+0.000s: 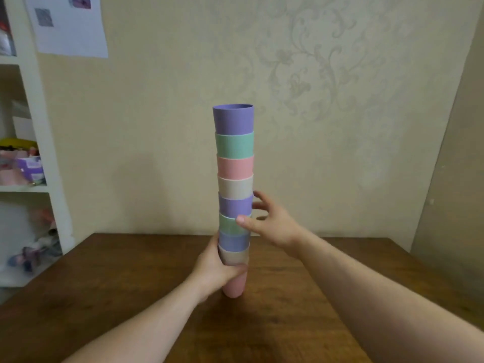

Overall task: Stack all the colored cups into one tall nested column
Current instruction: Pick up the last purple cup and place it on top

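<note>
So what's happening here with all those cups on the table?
A person is nesting colored cups into one tall column on a wooden table. The left hand grips the column near its base, around the beige and pink cups at the bottom. The right hand is open beside the middle, its thumb touching a green cup. Nine cups are stacked, with a purple cup on top. No loose cups are in view, so the stack looks finished or nearly so.

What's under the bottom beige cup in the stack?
A pink cup standing on the table. The left hand wraps the join with the beige cup, hiding the pink cup's rim.
</note>
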Demonstrator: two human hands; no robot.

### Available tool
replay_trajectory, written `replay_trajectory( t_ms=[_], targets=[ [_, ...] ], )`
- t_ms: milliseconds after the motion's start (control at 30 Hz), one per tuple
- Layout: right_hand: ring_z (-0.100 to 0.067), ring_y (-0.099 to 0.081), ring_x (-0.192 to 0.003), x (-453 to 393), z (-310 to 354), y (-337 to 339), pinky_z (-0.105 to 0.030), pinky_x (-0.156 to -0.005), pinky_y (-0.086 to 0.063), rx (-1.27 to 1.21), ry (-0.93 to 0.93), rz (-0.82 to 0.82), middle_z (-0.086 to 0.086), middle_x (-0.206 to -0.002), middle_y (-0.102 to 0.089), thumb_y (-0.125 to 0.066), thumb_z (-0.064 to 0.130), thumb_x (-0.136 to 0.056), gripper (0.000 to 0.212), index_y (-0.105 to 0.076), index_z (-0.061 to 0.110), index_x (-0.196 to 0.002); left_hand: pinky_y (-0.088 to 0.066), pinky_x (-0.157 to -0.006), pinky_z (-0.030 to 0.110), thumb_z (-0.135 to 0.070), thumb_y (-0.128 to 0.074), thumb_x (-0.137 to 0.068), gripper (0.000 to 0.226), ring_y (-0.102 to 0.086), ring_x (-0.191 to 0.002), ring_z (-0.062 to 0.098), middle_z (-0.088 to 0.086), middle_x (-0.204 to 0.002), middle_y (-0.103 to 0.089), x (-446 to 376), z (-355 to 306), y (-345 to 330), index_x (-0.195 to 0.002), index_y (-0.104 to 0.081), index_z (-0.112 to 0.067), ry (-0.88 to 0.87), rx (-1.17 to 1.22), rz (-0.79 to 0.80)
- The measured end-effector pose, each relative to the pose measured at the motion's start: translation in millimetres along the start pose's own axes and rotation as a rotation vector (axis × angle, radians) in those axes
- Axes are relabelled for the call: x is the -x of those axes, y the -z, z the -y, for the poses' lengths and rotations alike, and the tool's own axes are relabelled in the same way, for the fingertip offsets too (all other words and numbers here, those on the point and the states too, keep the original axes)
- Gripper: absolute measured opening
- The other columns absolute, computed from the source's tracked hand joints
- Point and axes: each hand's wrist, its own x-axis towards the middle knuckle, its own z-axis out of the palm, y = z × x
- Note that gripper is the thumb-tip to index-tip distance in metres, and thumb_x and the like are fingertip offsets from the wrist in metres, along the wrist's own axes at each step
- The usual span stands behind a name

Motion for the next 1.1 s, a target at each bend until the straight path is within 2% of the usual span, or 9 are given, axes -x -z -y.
replay_trajectory(
  t_ms=[67, 167, 300, 400, 500, 600, 767, 933, 1100],
  targets=[
    [-0.014, -0.064, -0.129, 13, -43, -19, -0.042, -0.109, -0.055, 0.014, -0.068, 0.017, 0.006, -0.151, -0.059, -0.09, 0.066, -0.059, 0.125, -0.034, 0.031, -0.165, -0.066, -0.094, 0.04, -0.027, -0.101, -0.063, 0.082, -0.077, -0.105, 0.006, -0.011, -0.117, -0.081, 3, 27, -7, -0.134, -0.063, -0.038, 0.054, -0.03, -0.025],
    [-0.007, -0.067, -0.125, 22, -87, -45, -0.042, -0.107, -0.057, -0.012, -0.119, 0.053, 0.015, -0.138, -0.068, -0.095, 0.055, -0.063, 0.096, -0.053, 0.043, -0.149, -0.068, -0.09, 0.047, -0.028, -0.099, -0.055, 0.078, -0.079, -0.103, 0.011, -0.01, -0.115, -0.082, -1, 45, -16, -0.126, -0.068, -0.04, 0.094, -0.07, -0.011],
    [0.005, -0.071, -0.105, 23, -104, -63, -0.014, -0.081, -0.057, -0.067, -0.165, 0.019, 0.023, -0.118, -0.074, -0.098, 0.035, -0.069, 0.078, -0.059, 0.045, -0.136, -0.068, -0.091, 0.043, -0.025, -0.1, -0.043, 0.098, -0.075, -0.11, 0.016, -0.004, -0.129, -0.067, -17, 51, -25, -0.134, -0.066, -0.037, 0.067, -0.134, 0.017],
    [0.011, -0.068, -0.097, 10, -109, -59, -0.009, -0.069, -0.053, -0.036, -0.166, -0.037, 0.025, -0.113, -0.072, -0.098, 0.031, -0.069, 0.076, -0.061, 0.038, -0.136, -0.068, -0.092, 0.044, -0.009, -0.1, -0.051, 0.087, -0.077, -0.11, 0.018, -0.007, -0.12, -0.078, -31, 47, -27, -0.129, -0.068, -0.032, 0.082, -0.14, 0.062],
    [0.009, -0.065, -0.094, -3, -114, -52, -0.008, -0.071, -0.048, 0.028, -0.181, -0.079, 0.026, -0.107, -0.068, -0.095, 0.025, -0.072, 0.072, -0.062, 0.034, -0.136, -0.065, -0.097, 0.042, -0.012, -0.103, -0.055, 0.083, -0.075, -0.109, 0.016, -0.013, -0.118, -0.078, -46, 42, -31, -0.124, -0.064, -0.038, 0.099, -0.18, 0.044],
    [-0.003, -0.066, -0.097, -24, -123, -49, -0.018, -0.08, -0.05, 0.086, -0.199, -0.108, 0.017, -0.11, -0.069, -0.092, 0.027, -0.074, 0.069, -0.063, 0.028, -0.137, -0.065, -0.096, 0.041, -0.012, -0.101, -0.06, 0.081, -0.075, -0.105, 0.016, -0.011, -0.116, -0.078, -65, 43, -42, -0.13, -0.067, -0.033, 0.113, -0.194, -0.008],
    [-0.009, -0.068, -0.1, -61, -141, -47, -0.021, -0.081, -0.051, 0.071, -0.226, -0.127, 0.014, -0.11, -0.069, -0.094, 0.033, -0.075, 0.066, -0.066, 0.027, -0.134, -0.056, -0.076, 0.02, -0.017, -0.099, -0.068, 0.077, -0.073, -0.097, 0.008, -0.01, -0.111, -0.077, -105, 55, -49, -0.138, -0.068, -0.024, 0.075, -0.266, -0.004],
    [-0.002, -0.068, -0.096, -90, -161, -45, -0.018, -0.08, -0.051, 0.076, -0.205, -0.144, 0.017, -0.109, -0.07, -0.095, 0.037, -0.076, 0.067, -0.067, 0.028, -0.136, -0.06, -0.09, 0.032, -0.031, -0.1, -0.064, 0.083, -0.076, -0.106, 0.015, -0.003, -0.123, -0.081, -143, 64, -44, -0.14, -0.068, -0.02, 0.003, -0.38, 0.006],
    [-0.004, -0.063, -0.102, -98, -177, -50, -0.018, -0.086, -0.045, 0.058, -0.179, -0.198, 0.004, -0.131, -0.074, -0.092, 0.042, -0.079, 0.075, -0.064, 0.024, -0.147, -0.052, -0.084, 0.023, -0.026, -0.101, -0.069, 0.08, -0.073, -0.1, 0.006, -0.009, -0.112, -0.079, -160, 84, -49, -0.142, -0.069, -0.023, -0.029, -0.313, -0.033]
  ],
)
